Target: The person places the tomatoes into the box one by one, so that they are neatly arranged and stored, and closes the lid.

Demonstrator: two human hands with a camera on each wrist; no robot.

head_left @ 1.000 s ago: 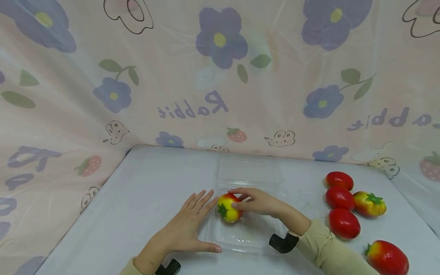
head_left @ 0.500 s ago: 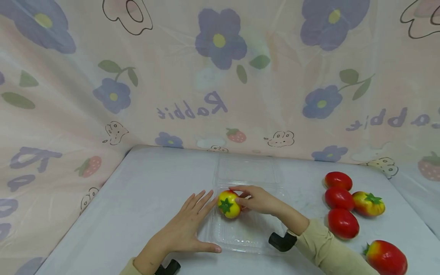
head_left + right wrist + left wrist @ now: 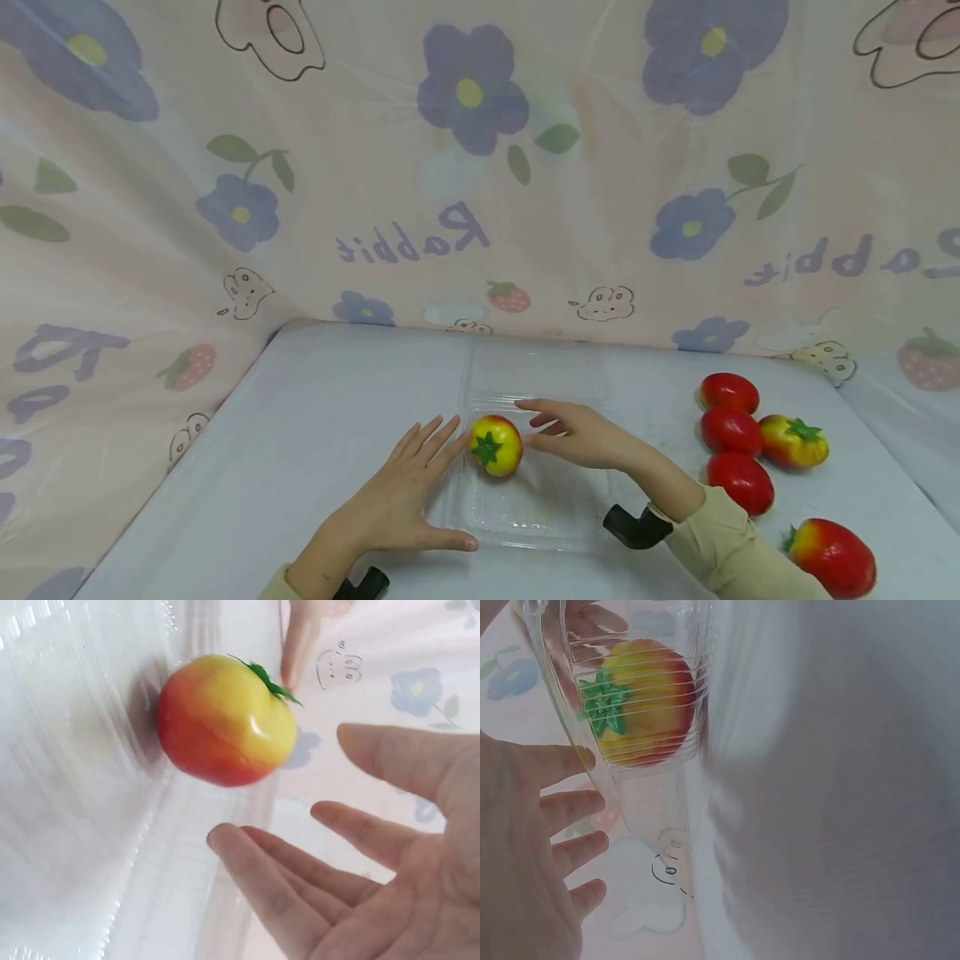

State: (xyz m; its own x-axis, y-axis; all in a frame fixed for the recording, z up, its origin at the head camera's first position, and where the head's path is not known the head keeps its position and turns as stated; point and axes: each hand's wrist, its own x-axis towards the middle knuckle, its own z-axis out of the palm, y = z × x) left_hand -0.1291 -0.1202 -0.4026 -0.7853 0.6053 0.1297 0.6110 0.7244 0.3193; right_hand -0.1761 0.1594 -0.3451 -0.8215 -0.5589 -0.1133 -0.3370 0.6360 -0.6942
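A yellow-and-red toy tomato (image 3: 496, 446) with a green star-shaped calyx sits inside a clear plastic box (image 3: 517, 529), near its left wall. In the left wrist view the same tomato (image 3: 649, 705) shows through the ribbed wall. My left hand (image 3: 401, 492) is spread beside the box, its fingertips at the left rim and its thumb in front. Just right of the tomato is my right hand (image 3: 581, 435), fingers loosely bent and holding nothing. The right wrist view shows a gap between the right hand (image 3: 375, 862) and the tomato (image 3: 225, 724).
The box's clear lid (image 3: 536, 371) lies folded open at the back. To the right, several red tomatoes (image 3: 731, 431) and a yellow-red tomato (image 3: 795, 442) lie grouped on the white table (image 3: 337, 375). Another tomato (image 3: 834, 557) lies nearer. A printed curtain (image 3: 360, 167) stands behind.
My right hand has let go of the tomato and drawn back a little to the right. The tomato turned so its calyx faces the viewer more. My left hand stayed nearly still.
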